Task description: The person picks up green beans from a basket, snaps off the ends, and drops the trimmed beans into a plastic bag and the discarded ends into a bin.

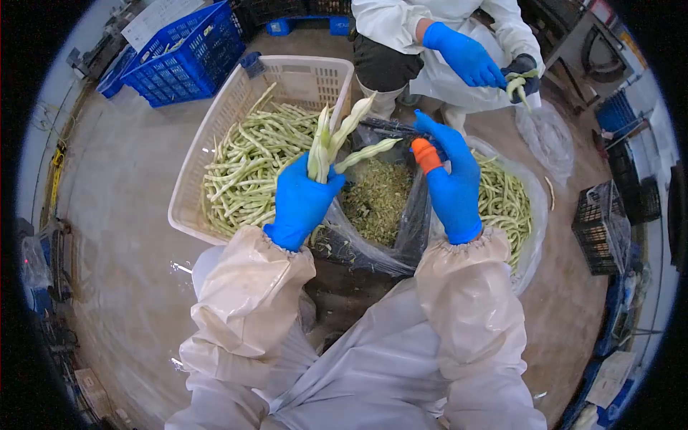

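Observation:
My left hand [304, 201], in a blue glove, is closed around a small bunch of pale green beans [337, 140] whose tips point up and away from me. My right hand [455, 179], also blue-gloved, is a little to the right with its fingers apart and nothing visible in them. An orange thumb cover [426, 155] sits on its thumb. Between and below the hands, a dark plastic-lined container [410, 236] holds chopped green trimmings [376, 201]. More long beans [247, 172] fill much of the cream crate [315, 82] left of my left hand.
Beyond my right hand, a clear plastic bag [534, 247] holds more beans [502, 204]. Opposite me, a co-worker's gloved hand [466, 54] is near beans [517, 89] held in their dark glove. A blue crate [179, 64] stands back left, a black crate [598, 229] at right.

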### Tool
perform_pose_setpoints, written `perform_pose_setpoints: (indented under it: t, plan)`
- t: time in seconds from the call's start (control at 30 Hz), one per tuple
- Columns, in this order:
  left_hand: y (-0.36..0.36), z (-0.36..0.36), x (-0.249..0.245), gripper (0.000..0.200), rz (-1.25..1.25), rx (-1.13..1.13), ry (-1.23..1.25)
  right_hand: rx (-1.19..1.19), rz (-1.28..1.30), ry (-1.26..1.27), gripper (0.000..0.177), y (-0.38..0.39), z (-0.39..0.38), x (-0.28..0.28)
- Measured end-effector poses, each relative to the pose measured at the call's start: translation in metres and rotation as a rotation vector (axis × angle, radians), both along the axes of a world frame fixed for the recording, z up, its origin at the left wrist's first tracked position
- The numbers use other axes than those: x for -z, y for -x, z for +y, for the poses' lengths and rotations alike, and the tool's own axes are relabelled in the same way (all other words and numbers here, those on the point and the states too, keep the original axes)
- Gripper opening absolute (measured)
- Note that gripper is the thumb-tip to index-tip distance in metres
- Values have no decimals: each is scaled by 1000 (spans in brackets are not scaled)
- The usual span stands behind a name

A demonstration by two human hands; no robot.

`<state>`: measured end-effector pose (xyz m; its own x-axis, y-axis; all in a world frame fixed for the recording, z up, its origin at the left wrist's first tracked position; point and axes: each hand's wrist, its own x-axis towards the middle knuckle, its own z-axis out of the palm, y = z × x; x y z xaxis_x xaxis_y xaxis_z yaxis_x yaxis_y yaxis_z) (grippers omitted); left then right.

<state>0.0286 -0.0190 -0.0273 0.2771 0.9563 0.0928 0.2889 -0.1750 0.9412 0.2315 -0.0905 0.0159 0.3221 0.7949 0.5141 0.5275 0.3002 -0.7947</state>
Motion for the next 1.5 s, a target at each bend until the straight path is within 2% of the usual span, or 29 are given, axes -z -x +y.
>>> perform_pose_setpoints:
  t: [0.1,0.2,0.3,0.5,0.7,0.8,0.9,1.0,1.1,1.23,1.37,1.5]
  plan:
    - [2,-2,-4,25,195,-60,-158,-3,-219,-50,38,1,1,5]
    - [3,-5,-11,30,269,-50,-162,-5,-389,45,37,5,-1,13]
    - [2,-6,-9,29,296,-72,-251,-32,-431,182,34,5,-3,15]
    - [7,-3,-16,30,303,-62,-200,-34,-514,187,30,7,-2,19]
    - [7,-6,-19,33,185,-47,-228,7,-509,156,22,5,3,31]
    - [11,1,-5,36,148,77,-164,42,-284,191,17,5,5,31]
    - [9,-3,-7,33,-16,205,43,-53,319,282,16,4,7,21]
    - [2,-9,-17,28,-300,248,385,-402,851,259,17,1,6,18]
    - [0,-6,-12,26,-424,152,407,-284,639,362,19,21,1,10]
    - [3,3,-21,30,-476,67,409,-322,621,345,21,37,-5,12]
    - [-4,-12,-13,33,-322,269,416,-256,743,237,22,22,-4,10]
    - [-13,-21,-21,32,-361,362,498,-262,753,294,24,29,-5,6]
